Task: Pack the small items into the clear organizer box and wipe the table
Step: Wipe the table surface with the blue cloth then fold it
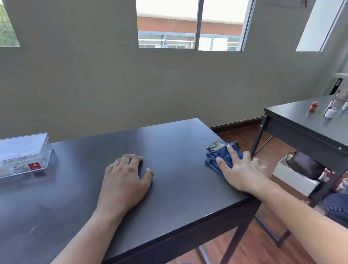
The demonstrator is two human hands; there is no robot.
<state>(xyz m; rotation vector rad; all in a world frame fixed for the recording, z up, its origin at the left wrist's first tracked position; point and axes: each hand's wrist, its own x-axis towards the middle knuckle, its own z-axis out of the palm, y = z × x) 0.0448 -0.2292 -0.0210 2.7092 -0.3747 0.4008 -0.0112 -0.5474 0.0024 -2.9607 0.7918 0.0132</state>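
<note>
The clear organizer box [15,156] is sitting near the table's [170,144] far left corner, its lid apparently on and its contents too faint to make out. No loose small items are showing on the dark top, so the packing is looking finished and the wiping step is the one in hand. Toward the middle, the left hand [125,182] is resting palm down on the bare surface, its fingers [129,159] lying loose and gripping nothing, probably bracing. At the table's right edge, the right hand [241,170] is pressing a crumpled blue cloth [219,155] flat against the top, its fingers [232,153] spread straight over the fabric rather than curled round it. The next move is likely calling for a firm sweep of the cloth leftward across the top, keeping the pressure even and steering clear of the box.
</note>
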